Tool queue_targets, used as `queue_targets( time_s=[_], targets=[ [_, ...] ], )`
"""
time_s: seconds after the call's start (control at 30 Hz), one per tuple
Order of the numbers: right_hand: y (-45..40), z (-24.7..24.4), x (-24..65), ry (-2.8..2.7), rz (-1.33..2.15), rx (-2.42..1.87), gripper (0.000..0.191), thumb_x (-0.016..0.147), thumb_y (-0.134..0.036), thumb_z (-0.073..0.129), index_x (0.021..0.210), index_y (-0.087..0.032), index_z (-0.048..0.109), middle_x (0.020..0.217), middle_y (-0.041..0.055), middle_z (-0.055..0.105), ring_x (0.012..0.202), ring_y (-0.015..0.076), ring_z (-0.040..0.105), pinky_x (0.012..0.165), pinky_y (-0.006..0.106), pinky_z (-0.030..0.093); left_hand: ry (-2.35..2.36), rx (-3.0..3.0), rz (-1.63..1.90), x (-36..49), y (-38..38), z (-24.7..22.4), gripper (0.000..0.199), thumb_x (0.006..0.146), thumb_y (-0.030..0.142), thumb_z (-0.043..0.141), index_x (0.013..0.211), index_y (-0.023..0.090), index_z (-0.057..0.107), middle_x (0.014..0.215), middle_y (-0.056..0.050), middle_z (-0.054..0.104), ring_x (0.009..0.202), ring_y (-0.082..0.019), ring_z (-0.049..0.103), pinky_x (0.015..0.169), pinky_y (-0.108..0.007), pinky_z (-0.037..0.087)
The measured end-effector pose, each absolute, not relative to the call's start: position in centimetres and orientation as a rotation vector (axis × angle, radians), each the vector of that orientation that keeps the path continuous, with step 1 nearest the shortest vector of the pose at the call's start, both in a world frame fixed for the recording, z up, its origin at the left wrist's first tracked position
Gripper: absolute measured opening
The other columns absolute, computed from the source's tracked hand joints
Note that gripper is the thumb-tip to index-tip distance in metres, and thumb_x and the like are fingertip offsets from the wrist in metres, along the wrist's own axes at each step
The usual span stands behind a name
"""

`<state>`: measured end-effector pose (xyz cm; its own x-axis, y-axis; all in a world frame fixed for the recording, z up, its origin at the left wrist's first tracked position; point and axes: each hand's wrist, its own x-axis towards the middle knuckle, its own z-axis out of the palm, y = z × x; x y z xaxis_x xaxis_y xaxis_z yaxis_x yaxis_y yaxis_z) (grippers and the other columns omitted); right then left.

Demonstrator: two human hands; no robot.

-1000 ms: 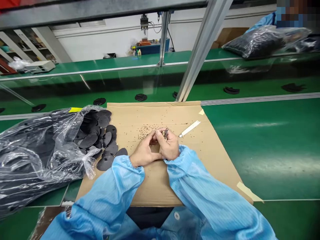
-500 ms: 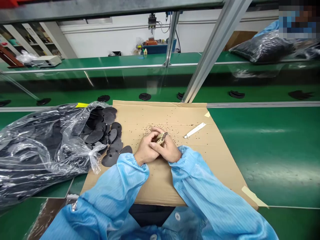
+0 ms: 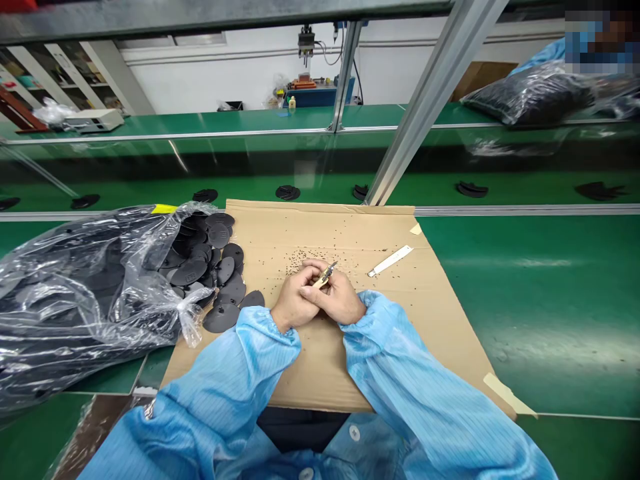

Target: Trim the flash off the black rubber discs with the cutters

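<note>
Both my hands meet over the cardboard sheet (image 3: 400,313). My right hand (image 3: 343,300) is closed around a pair of small nippers (image 3: 323,277) with cream handles and a dark metal head that points up and to the right. Curled against it, my left hand (image 3: 295,298) has its fingers closed; whatever they hold is hidden behind the hands. Tiny black bits (image 3: 299,256) lie scattered on the cardboard just beyond my fingers. To the left, black round discs (image 3: 233,291) spill from a clear plastic bag (image 3: 100,293).
A white-handled knife (image 3: 390,261) lies on the cardboard at right. Behind, a metal post (image 3: 430,100) slants upward beside the green conveyor belt (image 3: 240,190), which carries small stacks of black discs (image 3: 287,193). A filled bag (image 3: 530,93) and a partly visible person are at far right.
The nippers have turned slightly in my right hand, and their handles look closer together. Both hands stay nearly in place. The stacks on the belt have shifted slightly left.
</note>
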<state>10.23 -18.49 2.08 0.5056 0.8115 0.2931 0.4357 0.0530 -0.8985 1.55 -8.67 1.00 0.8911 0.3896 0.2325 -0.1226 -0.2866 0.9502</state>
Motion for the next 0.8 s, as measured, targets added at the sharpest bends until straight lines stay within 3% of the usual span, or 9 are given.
queue_targets(
  time_s=[0.4, 0.8],
  targets=[
    [-18.67, 2.09, 10.24, -1.176, 0.389, -1.596, 0.046, 0.078, -0.047, 0.067, 0.113, -0.019, 0.063, 0.105, 0.0081, 0.07, 0.096, 0.0238, 0.066, 0.088, 0.038, 0.051, 0.217, 1.834, 0.433, 1.4, -8.55, 1.16, 0.012, 0.069, 0.023, 0.066, 0.074, 0.016, 0.058, 0.071, -0.002, 0.061, 0.068, -0.015, 0.057, 0.061, -0.025, 0.045],
    [-18.68, 1.94, 10.31, -1.145, 0.395, -1.624, 0.05, 0.075, -0.047, 0.07, 0.115, -0.018, 0.062, 0.102, 0.0086, 0.071, 0.093, 0.0237, 0.066, 0.086, 0.038, 0.052, 0.202, 1.868, 0.441, 1.35, -8.72, 1.47, 0.009, 0.07, 0.021, 0.063, 0.078, 0.017, 0.058, 0.073, -0.002, 0.061, 0.074, -0.017, 0.059, 0.067, -0.027, 0.047]
  ],
)
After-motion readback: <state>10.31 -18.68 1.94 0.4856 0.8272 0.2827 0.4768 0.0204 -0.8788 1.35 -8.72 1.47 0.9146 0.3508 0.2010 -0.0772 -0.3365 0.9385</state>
